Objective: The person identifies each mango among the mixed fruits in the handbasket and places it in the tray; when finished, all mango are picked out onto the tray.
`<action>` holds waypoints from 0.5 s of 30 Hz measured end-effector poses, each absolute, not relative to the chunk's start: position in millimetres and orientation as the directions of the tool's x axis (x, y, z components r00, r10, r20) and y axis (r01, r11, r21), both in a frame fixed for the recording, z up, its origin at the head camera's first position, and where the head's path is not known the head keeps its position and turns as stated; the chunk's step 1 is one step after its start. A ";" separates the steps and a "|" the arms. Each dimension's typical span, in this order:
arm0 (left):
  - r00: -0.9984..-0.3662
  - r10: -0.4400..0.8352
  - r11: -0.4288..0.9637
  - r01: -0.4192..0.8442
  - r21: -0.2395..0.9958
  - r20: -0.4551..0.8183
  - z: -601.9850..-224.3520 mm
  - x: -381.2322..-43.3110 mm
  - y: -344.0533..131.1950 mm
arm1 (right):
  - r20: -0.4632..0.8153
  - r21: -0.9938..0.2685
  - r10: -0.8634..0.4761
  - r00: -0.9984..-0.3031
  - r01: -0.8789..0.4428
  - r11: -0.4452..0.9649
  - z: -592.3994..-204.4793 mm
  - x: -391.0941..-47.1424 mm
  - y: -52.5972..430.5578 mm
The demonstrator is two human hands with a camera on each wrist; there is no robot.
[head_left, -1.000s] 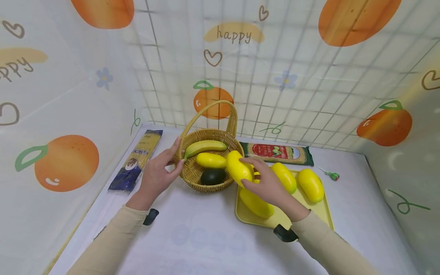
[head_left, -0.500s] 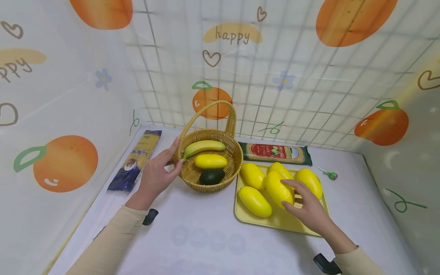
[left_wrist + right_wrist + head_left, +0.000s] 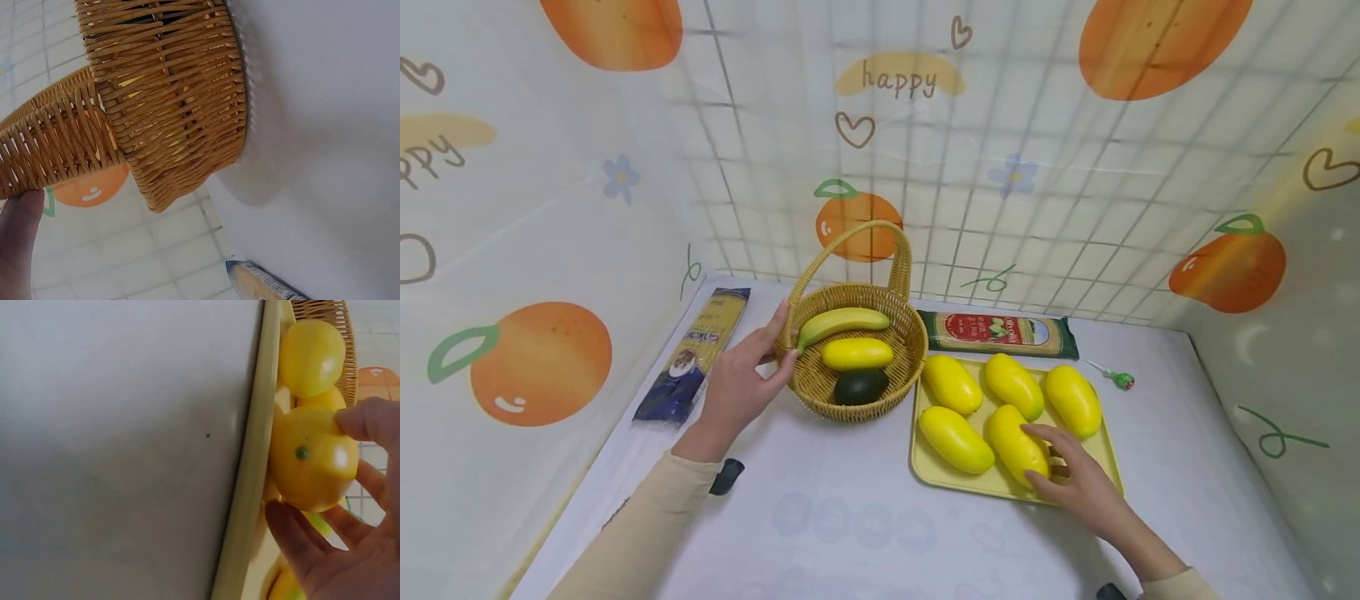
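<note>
My left hand (image 3: 737, 387) pinches the left side of a wicker basket (image 3: 852, 412), where its arched handle meets the rim; the left wrist view shows a fingertip on the woven handle (image 3: 50, 144). Inside lie a banana (image 3: 844, 322), a smaller yellow oval fruit (image 3: 857, 354) and a dark green avocado-like fruit (image 3: 861, 387). My right hand (image 3: 1086, 490) holds a yellow mango (image 3: 1015, 442) at the front of a yellow tray (image 3: 936, 478). In the right wrist view, thumb and fingers surround this mango (image 3: 312, 459), whose stem end shows.
Other mangoes (image 3: 955, 440) lie on the tray, left of and behind the held one. Behind it is a green pasta packet (image 3: 1000, 335), with a lollipop (image 3: 1122, 381) to the right. A blue and yellow pasta packet (image 3: 696, 354) lies left of the basket.
My right hand has carried the mango from beside the basket's right rim rightward and down onto the front of the tray. The left hand keeps its grip on the basket.
</note>
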State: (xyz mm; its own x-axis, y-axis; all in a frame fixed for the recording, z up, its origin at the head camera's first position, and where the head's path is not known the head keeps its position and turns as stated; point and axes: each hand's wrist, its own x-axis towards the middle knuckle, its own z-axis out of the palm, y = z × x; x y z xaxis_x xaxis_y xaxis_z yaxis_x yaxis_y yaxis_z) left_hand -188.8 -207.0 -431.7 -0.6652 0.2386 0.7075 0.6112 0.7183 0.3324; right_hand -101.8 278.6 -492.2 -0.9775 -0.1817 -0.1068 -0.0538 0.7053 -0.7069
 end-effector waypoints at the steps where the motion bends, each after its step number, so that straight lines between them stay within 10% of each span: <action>1: -0.665 0.239 0.719 0.611 0.331 0.708 -432.1 -188.8 -207.1 | -0.106 -0.705 -0.181 -0.978 -0.054 0.707 -492.1 -101.5 279.0; 15: -0.663 0.240 0.726 0.607 0.322 0.709 -433.3 -189.9 -207.4 | 0.104 -0.626 -0.236 -0.966 -0.248 0.740 -464.2 -119.5 266.5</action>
State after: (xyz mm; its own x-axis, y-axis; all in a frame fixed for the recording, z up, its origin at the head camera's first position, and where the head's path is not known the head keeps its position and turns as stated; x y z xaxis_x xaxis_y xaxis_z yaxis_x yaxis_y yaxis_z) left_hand -189.9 -207.4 -433.3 -0.6630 0.2400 0.7091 0.6072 0.7264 0.3220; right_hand -119.5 266.5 -464.2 -0.9662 -0.2359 0.1044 -0.2482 0.7397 -0.6255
